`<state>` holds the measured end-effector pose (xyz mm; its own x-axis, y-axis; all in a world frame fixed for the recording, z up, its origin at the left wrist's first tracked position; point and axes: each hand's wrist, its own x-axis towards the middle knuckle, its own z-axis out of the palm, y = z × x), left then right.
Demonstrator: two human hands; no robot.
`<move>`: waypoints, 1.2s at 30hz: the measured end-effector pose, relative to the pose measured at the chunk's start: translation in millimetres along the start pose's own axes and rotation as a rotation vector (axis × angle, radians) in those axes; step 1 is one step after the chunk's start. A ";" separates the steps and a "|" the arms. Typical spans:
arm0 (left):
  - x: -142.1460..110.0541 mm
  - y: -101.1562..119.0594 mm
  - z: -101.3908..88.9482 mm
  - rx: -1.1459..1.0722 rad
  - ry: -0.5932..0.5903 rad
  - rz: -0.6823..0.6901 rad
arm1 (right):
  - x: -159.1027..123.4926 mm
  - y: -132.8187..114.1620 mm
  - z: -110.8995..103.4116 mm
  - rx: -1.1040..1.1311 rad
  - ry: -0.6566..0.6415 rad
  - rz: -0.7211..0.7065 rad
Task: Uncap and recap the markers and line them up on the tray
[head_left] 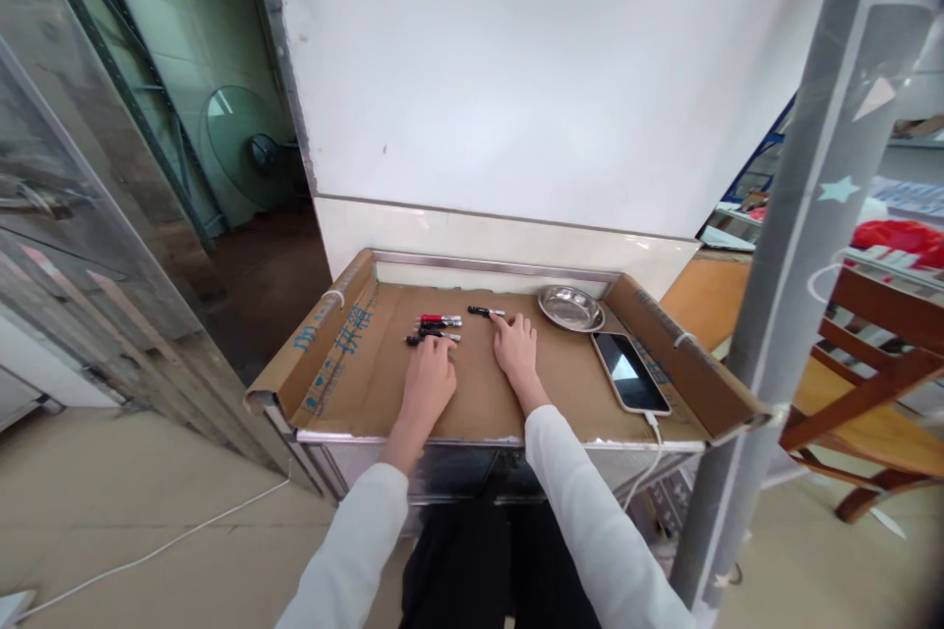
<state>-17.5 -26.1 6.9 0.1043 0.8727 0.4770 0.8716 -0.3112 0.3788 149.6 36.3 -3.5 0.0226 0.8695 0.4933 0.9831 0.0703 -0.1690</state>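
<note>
My left hand [431,377] rests at the near side of a small row of pens, its fingers curled over the end of a dark pen [414,341]; the fingertips are partly hidden. Just beyond lie a red pen [435,319] and another black pen [426,331], side by side and roughly parallel. To the right, a single black pen [481,312] with a pale end lies apart on the cardboard [472,393]. My right hand [516,350] is beside it, palm down with fingers apart, one fingertip touching its pale end.
A round steel dish [570,308] stands at the back right. In front of it lies a phone [630,371] with a white cable [652,425] plugged in. Folded cardboard walls [331,334] edge both sides. A grey pole [796,216] and wooden chair [862,383] stand right.
</note>
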 end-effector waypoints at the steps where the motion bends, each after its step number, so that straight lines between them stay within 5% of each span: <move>1: -4.0 0.1 -0.7 0.002 -0.021 0.040 | 0.0 0.2 0.1 0.012 0.008 -0.001; 7: -10.2 -2.4 7.5 -0.098 -0.031 0.103 | -3.1 0.0 -3.0 -0.001 0.035 -0.005; 13: 12.5 5.9 25.5 -0.078 -0.051 0.194 | -5.6 6.1 -2.3 0.049 0.007 -0.015; 22: 61.8 25.9 52.2 -0.134 0.047 0.273 | 0.9 18.0 3.6 0.551 0.127 0.103; 36: 65.7 16.9 52.9 -0.269 0.008 0.159 | 0.3 10.9 -7.5 0.878 0.161 -0.008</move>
<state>29.5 45.9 2.7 0.2246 0.8021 0.5533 0.6866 -0.5332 0.4942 161.7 33.7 1.3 0.1067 0.7932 0.5996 0.4910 0.4823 -0.7255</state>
